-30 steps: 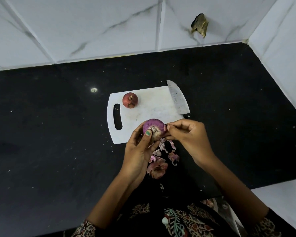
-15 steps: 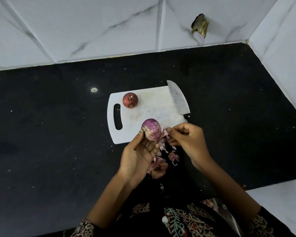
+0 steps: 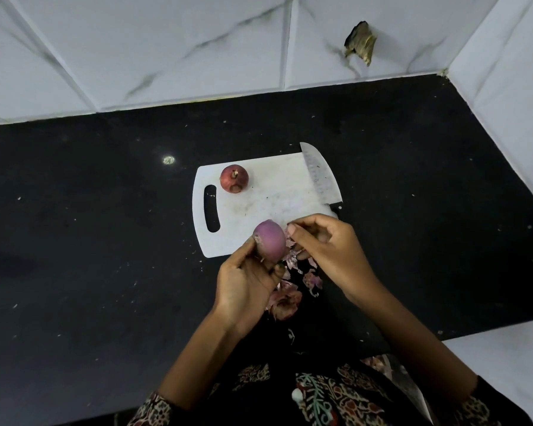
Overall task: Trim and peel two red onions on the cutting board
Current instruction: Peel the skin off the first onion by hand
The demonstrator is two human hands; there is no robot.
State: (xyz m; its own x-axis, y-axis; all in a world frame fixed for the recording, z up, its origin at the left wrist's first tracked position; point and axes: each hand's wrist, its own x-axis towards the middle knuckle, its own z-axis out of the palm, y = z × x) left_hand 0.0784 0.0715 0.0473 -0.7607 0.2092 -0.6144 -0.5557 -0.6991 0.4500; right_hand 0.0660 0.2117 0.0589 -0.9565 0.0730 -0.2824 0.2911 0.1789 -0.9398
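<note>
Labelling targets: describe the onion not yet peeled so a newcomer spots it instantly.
Find the white cutting board on the black counter. Near its far corner, beside the handle slot, sits the unpeeled onion. Unlike the paler purple peeled onion held in the left hand, it is dark red, dry-skinned and untouched.

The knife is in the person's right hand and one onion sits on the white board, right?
Not quite. The knife lies on the white board's right edge, as the head view shows. The right hand pinches peel. One onion does sit on the board.
</note>
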